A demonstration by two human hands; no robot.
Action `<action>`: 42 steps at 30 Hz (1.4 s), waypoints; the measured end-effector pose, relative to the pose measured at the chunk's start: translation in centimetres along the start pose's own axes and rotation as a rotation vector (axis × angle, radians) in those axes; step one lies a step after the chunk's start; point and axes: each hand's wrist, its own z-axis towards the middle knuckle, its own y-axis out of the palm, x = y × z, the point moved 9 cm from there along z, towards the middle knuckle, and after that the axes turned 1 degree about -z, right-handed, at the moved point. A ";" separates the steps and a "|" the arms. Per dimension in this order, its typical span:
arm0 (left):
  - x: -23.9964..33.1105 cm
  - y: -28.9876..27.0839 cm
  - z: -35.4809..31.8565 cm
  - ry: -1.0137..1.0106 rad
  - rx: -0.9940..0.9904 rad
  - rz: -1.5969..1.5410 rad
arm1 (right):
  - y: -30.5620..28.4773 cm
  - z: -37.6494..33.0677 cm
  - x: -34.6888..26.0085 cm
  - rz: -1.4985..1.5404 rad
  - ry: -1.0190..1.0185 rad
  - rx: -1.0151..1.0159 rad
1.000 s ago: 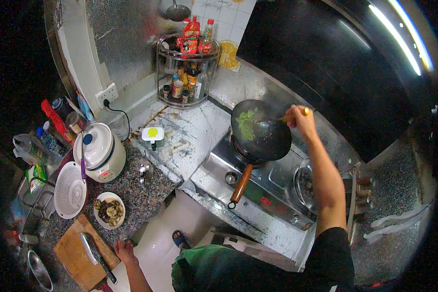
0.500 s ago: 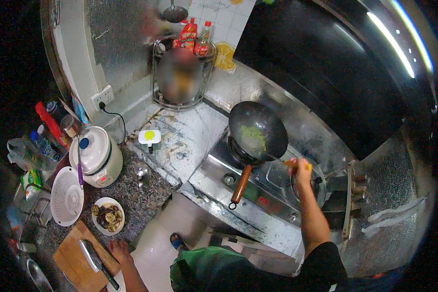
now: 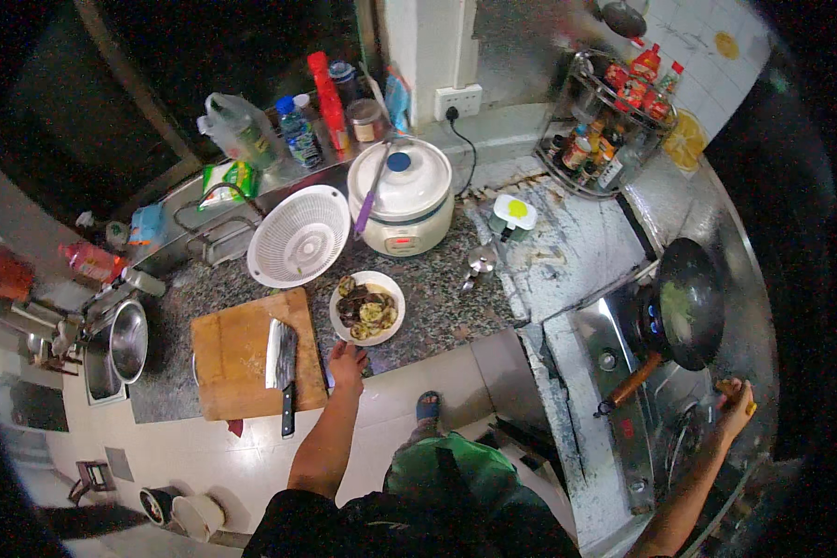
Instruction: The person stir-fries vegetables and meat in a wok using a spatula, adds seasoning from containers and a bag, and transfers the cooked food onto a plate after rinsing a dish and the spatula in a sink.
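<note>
1. Left hand (image 3: pixel 348 358) rests open on the tabletop (image 3: pixel 437 307) edge, touching the plate (image 3: pixel 367 308) of food beside the cutting board (image 3: pixel 242 358).
2. Right hand (image 3: pixel 737 402) grips a yellow-handled utensil (image 3: pixel 750 406) beside the wok (image 3: pixel 690 302).

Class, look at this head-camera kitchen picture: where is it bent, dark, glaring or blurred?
Head view: the counter edge and stove bow outward with the fisheye, and the corners fall to black; light is bright on the rice cooker and white colander, with glare on the steel beside the wok; the right hand near the rim is soft, the left hand sharper.
</note>
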 end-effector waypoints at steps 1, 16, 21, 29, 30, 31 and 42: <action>-1.0 -1.4 1.0 -0.043 -0.011 -0.008 | 1.0 -0.5 -1.5 -0.080 0.026 -0.015; -1.6 1.1 7.6 0.110 -0.194 0.102 | 5.2 6.0 -6.5 -0.167 0.194 -0.043; -1.8 -1.5 9.5 0.222 -0.216 0.213 | 4.4 7.2 -7.2 -0.389 0.152 -0.102; -0.8 -5.0 12.1 0.304 -0.319 0.402 | 10.2 8.6 -7.9 -0.220 -0.048 -0.233; -0.8 -4.9 12.1 0.309 -0.305 0.474 | 9.6 8.5 -6.8 -0.173 -0.046 -0.236; -0.5 -4.8 11.8 0.343 -0.301 0.558 | 9.0 8.2 -4.5 -0.127 -0.043 -0.240; 5.4 3.8 -7.9 0.196 -0.200 0.059 | -1.0 1.7 0.4 -0.059 0.088 -0.115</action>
